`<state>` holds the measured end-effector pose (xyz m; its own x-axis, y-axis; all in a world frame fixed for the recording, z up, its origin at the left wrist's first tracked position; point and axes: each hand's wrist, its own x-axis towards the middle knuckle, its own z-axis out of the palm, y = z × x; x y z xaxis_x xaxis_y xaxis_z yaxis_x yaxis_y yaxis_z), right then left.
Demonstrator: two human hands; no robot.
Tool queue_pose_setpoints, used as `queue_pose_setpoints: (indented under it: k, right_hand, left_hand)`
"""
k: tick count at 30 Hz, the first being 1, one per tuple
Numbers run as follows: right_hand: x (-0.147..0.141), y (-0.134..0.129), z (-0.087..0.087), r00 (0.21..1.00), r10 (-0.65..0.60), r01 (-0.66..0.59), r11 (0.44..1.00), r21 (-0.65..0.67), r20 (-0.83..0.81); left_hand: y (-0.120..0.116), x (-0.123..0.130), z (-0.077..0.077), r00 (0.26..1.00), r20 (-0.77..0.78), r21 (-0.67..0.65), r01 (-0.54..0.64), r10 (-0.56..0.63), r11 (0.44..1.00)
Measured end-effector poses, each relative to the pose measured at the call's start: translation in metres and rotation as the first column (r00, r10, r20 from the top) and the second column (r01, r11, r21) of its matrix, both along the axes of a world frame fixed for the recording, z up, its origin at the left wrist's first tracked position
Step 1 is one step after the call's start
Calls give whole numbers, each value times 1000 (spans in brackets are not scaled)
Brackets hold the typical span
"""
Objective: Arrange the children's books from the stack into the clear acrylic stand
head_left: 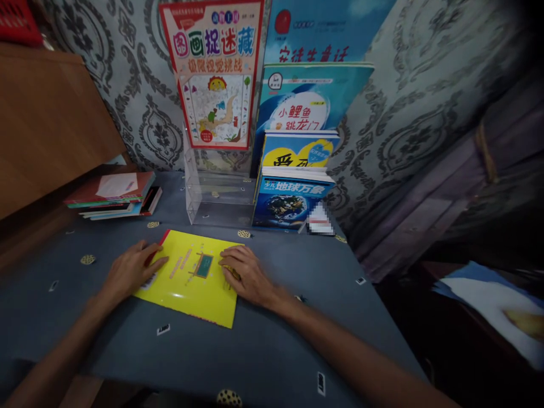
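A yellow book (187,292) lies nearly flat and slightly turned on the table, its red spine edge toward the upper left. A small green board picture is printed on its cover. My left hand (131,269) grips the book's left edge, thumb on the cover and other fingers along the side. At the opposite edge, my right hand (246,275) holds on with curled fingers resting over the cover. What lies under each palm is hidden. Beyond the book stands a clear plastic book rack (193,195), with a red-bordered picture book (216,73) in its left column.
In the rack's right column stand several blue and teal books (293,198), stepped one behind another. A stack of books (113,190) lies at the left by a wooden panel (51,119). The table's right edge borders a dark area with a curtain (450,170).
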<state>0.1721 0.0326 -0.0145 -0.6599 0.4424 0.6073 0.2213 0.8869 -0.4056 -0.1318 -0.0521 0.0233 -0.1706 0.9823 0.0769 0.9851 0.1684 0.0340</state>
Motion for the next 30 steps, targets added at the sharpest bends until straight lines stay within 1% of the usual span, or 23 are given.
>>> queue_pose_setpoints:
  k: [2,4,6,8,10,11,13,14,16,18,21,24,27,30]
  right_hand:
    - [1,0,-1,1000,-22,22,1000,-9,13]
    - [1,1,-2,998,-32,33,999,-23,46]
    - [0,1,-3,995,-32,35,999,-24,99]
    - [-1,0,-2,988,-29,33,999,-19,149]
    - [-2,-1,-1,982,-24,27,1000,-15,187]
    - [-2,-1,0,979,-20,23,1000,-13,204]
    - [-3,-2,2,973,-14,17,1000,-8,232]
    - [-3,-2,3,969,-11,12,1000,-6,246]
    - [-2,-2,5,965,-6,9,1000,-7,261]
    - [-1,-2,5,964,-9,13,1000,-12,266]
    - [0,-2,5,964,-18,23,1000,-16,264]
    - [1,-2,2,965,-15,19,1000,-14,261]
    - [0,-1,0,968,-17,19,1000,-6,249]
    - [-1,-1,-2,972,-20,21,1000,-3,234]
  left_hand:
    - [1,14,4,995,-77,2,59,-58,998]
    - [4,30,7,975,-192,19,122,-116,992]
    - [9,47,5,953,-243,54,201,-183,978]
    - [16,65,-4,940,-182,108,310,-288,944]
    - [23,83,-18,899,-90,166,439,-430,883]
    - [27,91,-25,868,-62,170,495,-492,852]
    - [32,103,-36,826,-49,153,562,-562,813]
    - [34,106,-40,818,-54,136,574,-572,808]
    - [38,106,-42,837,-74,105,548,-543,830]
    - [41,97,-39,870,-92,88,492,-485,866]
    - [45,75,-27,920,-124,82,384,-373,920]
    - [46,55,-14,961,-151,74,246,-233,966]
    - [44,45,-3,987,-113,55,121,-114,991]
    - [43,45,-1,995,-72,31,66,-63,997]
